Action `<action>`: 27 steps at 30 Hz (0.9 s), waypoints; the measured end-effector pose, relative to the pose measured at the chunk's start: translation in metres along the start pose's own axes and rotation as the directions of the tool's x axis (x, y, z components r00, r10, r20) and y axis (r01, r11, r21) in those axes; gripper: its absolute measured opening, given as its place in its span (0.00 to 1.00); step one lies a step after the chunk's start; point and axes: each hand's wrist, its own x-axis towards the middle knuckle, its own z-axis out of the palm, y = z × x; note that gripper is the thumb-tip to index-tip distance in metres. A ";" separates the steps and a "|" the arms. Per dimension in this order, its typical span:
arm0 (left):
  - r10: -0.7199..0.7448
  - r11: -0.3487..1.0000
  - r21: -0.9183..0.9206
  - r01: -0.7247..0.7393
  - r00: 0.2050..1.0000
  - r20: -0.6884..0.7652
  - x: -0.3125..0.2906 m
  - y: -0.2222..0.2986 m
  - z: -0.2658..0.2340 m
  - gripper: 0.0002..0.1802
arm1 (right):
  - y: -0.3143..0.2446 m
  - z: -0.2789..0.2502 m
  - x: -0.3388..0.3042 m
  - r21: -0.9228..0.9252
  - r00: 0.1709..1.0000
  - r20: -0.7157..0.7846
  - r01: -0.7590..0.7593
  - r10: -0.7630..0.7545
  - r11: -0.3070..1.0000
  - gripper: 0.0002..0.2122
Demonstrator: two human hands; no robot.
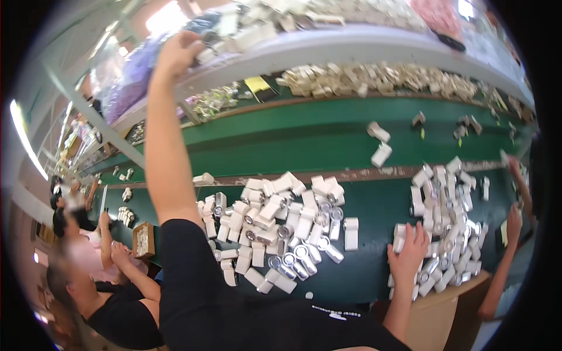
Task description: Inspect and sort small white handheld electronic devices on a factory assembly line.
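My left arm reaches up to the raised shelf, where my left hand (180, 54) is curled at the edge beside white plastic parts (243, 36). What its fingers hold, if anything, cannot be made out. Lower right, my right hand (408, 253) is closed around a white plastic piece (400, 233) at the left side of a heap of white and clear-ended parts (448, 234). A second, wider heap of similar white parts with round, shiny ends (272, 219) lies on the green bench in front of me. One such part (350, 234) stands apart between the heaps.
Beyond the bench runs a green conveyor belt (281, 131) with a few scattered parts (380, 154). Under the shelf (351, 50) lies a long row of cream pieces (374, 81). Co-workers sit at left (111, 292) and right (506, 263). A small carton (150, 240) stands at left.
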 end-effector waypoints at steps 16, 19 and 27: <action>0.091 0.945 0.326 0.014 0.948 -0.306 -0.020 -0.016 0.001 0.31 | -0.020 -0.003 0.020 -0.091 0.993 -0.052 -0.107 0.103 0.990 0.28; 0.095 0.938 0.345 0.018 0.946 -0.309 -0.025 -0.010 0.008 0.30 | -0.023 0.000 0.024 -0.126 0.994 -0.037 -0.105 0.101 0.986 0.24; 0.258 0.892 0.447 -0.063 0.884 -0.391 -0.042 -0.006 0.007 0.24 | -0.057 -0.003 0.031 0.041 1.000 -0.006 -0.004 0.004 0.999 0.23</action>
